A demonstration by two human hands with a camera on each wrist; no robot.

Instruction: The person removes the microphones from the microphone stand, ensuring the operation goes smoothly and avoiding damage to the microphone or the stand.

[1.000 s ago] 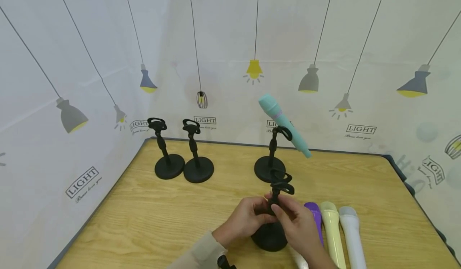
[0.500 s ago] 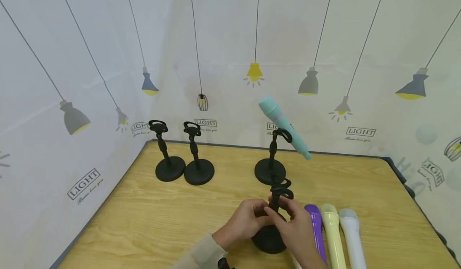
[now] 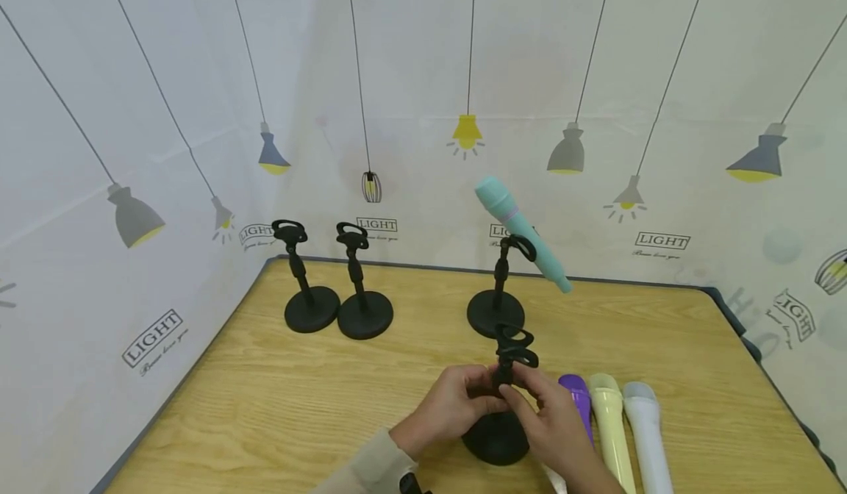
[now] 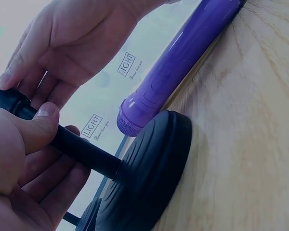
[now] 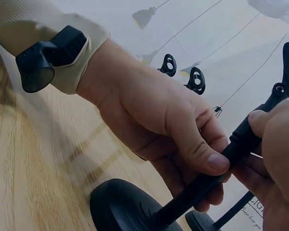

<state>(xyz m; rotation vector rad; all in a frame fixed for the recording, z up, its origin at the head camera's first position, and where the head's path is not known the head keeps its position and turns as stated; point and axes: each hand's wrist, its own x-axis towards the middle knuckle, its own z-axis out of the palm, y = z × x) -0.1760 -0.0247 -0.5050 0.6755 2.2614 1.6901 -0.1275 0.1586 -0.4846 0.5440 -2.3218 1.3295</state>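
Observation:
Both hands are on one black microphone stand (image 3: 496, 439) at the front of the table. My left hand (image 3: 453, 404) grips its pole; in the left wrist view the thumb lies along the pole above the round base (image 4: 149, 178). Higher up, my right hand (image 3: 545, 417) pinches the collar just under the clip (image 3: 517, 354). The stand's base rests on the wooden table. Right beside my right hand lie a purple microphone (image 3: 576, 395), a pale yellow microphone (image 3: 612, 428) and a white microphone (image 3: 647, 431). A further white piece shows partly under the right wrist.
Behind the held stand, another stand (image 3: 496, 313) carries a turquoise microphone (image 3: 523, 233), tilted. Two bare stands, a left one (image 3: 311, 309) and a right one (image 3: 365, 314), stand at the back left. A lamp-print sheet (image 3: 423, 53) hangs behind the table (image 3: 298, 406).
The right thumb and fingers have shifted round the collar and back, and the clip sits slightly lower in view. The left hand keeps its grip on the pole.

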